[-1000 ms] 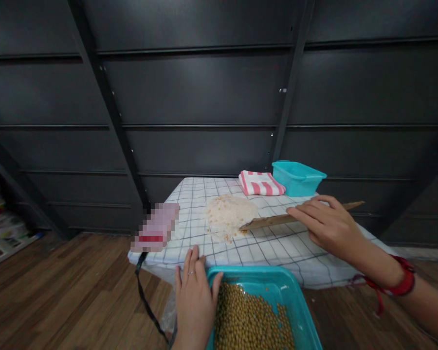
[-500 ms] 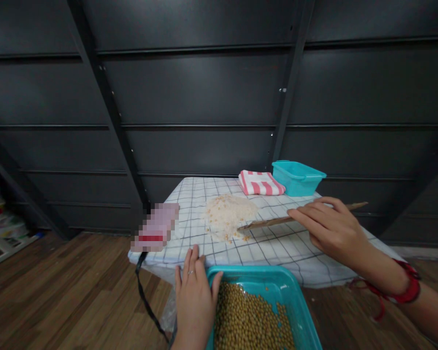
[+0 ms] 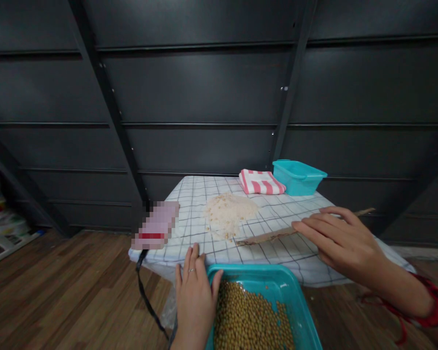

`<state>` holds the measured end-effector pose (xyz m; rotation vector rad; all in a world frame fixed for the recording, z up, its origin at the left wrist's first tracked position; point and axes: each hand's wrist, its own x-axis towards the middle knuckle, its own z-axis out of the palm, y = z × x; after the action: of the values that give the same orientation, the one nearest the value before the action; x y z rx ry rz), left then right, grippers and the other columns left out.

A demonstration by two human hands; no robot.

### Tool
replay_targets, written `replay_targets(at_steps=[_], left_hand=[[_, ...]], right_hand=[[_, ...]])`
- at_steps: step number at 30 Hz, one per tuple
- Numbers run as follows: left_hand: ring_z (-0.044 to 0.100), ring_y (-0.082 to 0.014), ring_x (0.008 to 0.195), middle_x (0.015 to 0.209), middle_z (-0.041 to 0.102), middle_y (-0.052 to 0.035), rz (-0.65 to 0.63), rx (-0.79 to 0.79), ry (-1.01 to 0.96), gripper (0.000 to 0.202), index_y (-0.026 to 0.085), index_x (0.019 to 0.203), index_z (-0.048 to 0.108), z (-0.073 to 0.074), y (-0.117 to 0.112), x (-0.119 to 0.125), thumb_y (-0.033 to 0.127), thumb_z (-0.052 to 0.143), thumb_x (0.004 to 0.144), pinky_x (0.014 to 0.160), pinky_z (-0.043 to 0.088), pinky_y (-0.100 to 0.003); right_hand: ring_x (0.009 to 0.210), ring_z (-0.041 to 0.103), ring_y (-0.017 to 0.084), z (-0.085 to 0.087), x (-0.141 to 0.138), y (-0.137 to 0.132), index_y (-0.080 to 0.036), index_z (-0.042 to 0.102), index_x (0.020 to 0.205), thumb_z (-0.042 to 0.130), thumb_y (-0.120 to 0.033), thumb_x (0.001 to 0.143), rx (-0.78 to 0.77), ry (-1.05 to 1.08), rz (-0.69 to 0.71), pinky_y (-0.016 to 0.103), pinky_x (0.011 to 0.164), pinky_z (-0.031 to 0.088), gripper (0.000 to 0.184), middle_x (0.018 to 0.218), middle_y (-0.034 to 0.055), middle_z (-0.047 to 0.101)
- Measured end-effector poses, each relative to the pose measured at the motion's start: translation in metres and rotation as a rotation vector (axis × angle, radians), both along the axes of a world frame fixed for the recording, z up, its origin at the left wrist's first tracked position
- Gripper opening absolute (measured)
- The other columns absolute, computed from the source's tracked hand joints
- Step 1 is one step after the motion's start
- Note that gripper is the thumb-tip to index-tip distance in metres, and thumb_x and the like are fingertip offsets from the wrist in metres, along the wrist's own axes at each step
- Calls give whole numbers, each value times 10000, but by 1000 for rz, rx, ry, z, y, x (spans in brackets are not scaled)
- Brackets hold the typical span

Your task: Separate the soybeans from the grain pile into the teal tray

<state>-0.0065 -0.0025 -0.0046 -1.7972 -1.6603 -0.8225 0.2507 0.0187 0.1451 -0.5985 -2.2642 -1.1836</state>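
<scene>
My right hand (image 3: 341,243) grips a thin brown strip of what looks like cardboard (image 3: 266,237). The strip's far end touches the checked cloth just in front of a pale, grainy heap (image 3: 229,211) with some yellowish beans in it. At the near table edge my left hand (image 3: 196,294) lies with fingers stretched out, its thumb on the left rim of a teal plastic tray (image 3: 294,287). That tray contains many greenish-brown beans (image 3: 253,318) and sits against the table edge. Its lower part is cut off by the frame.
A checked cloth (image 3: 193,192) covers the table. At the back are a folded pink-and-white striped towel (image 3: 262,183) and a teal basket (image 3: 298,179). On the left lies a blurred pink item (image 3: 158,223) with a black strap. A dark panelled wall (image 3: 204,97) stands behind.
My right hand and the strip have come nearer to me and slightly right. The strip's end has left the heap's front edge, where fewer beans now show. My left hand stays put.
</scene>
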Motion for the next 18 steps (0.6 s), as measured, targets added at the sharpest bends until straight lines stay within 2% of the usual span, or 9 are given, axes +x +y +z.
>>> replay_targets(at_steps=[11,18], left_hand=[[510,-300,1090,1163,562,-187,17,-14,-24,320,128,965,506,-4,0,1,388,379,828,792,473,-500],[513,-303,1085,1176,552,-194,17,-27,-16,338,120,985,501,-4,1,1,392,373,830,798,468,-504]], right_hand=[[685,540,155,-1,-2,-7,-133,534,890,341,50,724,-7,-27,-21,341,687,401,314,741,47,646],[683,543,148,2,-2,-7,-171,527,946,341,48,715,3,-7,-21,343,695,407,368,753,26,648]])
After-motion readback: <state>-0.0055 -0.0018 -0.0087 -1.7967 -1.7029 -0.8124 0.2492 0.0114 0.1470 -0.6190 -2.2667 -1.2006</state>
